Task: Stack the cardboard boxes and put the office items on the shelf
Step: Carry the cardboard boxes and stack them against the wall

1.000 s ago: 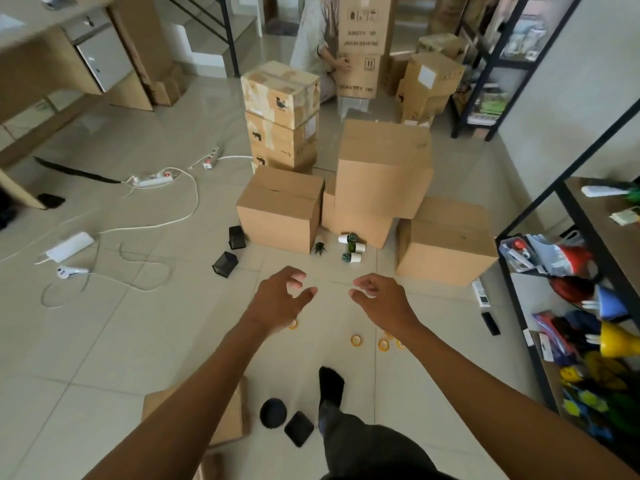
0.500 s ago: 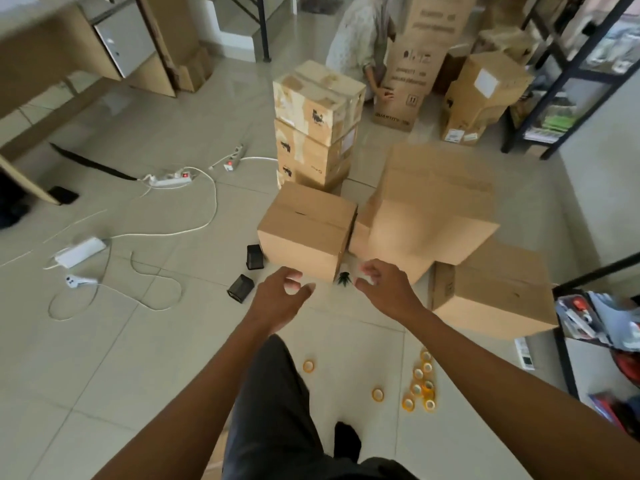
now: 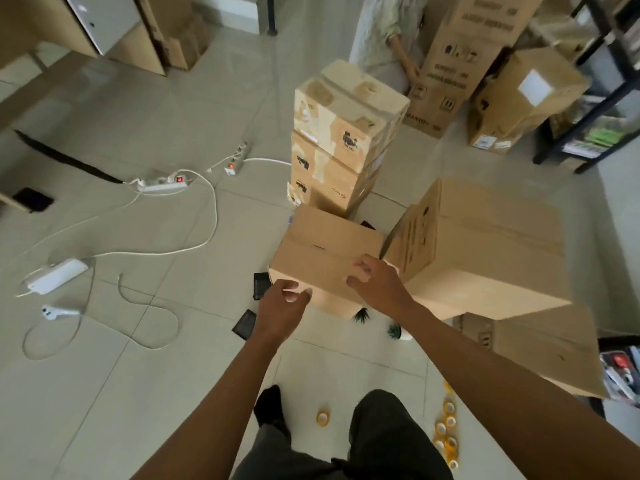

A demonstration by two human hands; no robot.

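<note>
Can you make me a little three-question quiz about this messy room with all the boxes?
1. True or false: the left hand and right hand are both beside the small plain brown cardboard box.
2. What lies on the grey tiled floor near the person's right foot? A) rolls of yellow tape B) red balls C) blue pencils
3. Fill in: the taped cardboard boxes behind the small box form a ____.

Key: 1 true; 2 A; 3 stack.
</note>
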